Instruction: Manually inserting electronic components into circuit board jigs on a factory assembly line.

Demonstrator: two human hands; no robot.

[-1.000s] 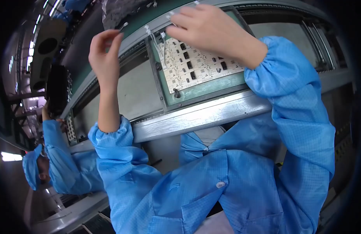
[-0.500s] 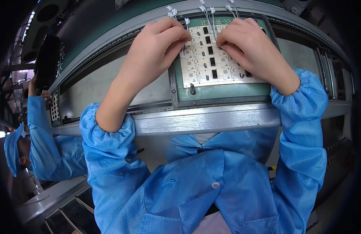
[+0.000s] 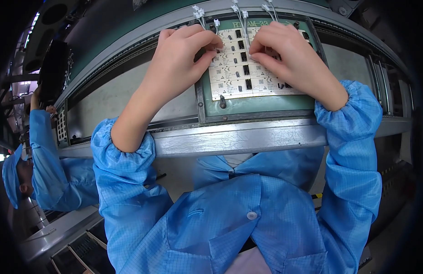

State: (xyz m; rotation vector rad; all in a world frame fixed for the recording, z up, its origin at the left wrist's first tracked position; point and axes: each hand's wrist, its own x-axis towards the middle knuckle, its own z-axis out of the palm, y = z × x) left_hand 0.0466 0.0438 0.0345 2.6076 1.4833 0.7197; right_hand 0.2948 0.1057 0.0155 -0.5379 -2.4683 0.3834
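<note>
Both hands are over a white printed circuit board panel (image 3: 239,89) dotted with small black components, set in a green fixture plate (image 3: 266,104). My left hand (image 3: 182,57) has thumb and index finger pinched at the panel's left edge. Something small and dark shows at those fingertips, too little of it to name. My right hand (image 3: 284,50) pinches near the middle of the panel, at the lower end of a thin grey wire lead (image 3: 246,32). That lead runs up to a white connector (image 3: 245,15) beyond the plate's far edge. The right palm covers part of the panel.
More white connectors (image 3: 198,11) on wires lie along the far rail. A metal rail (image 3: 239,139) runs between my body and the fixture. At the far left, a co-worker in a blue sleeve (image 3: 42,132) reaches to a perforated plate (image 3: 61,125).
The whole view has shifted slightly. My right fingertips have moved a little lower along the panel's middle. The left hand stays at the left edge, its fingers slightly rearranged.
</note>
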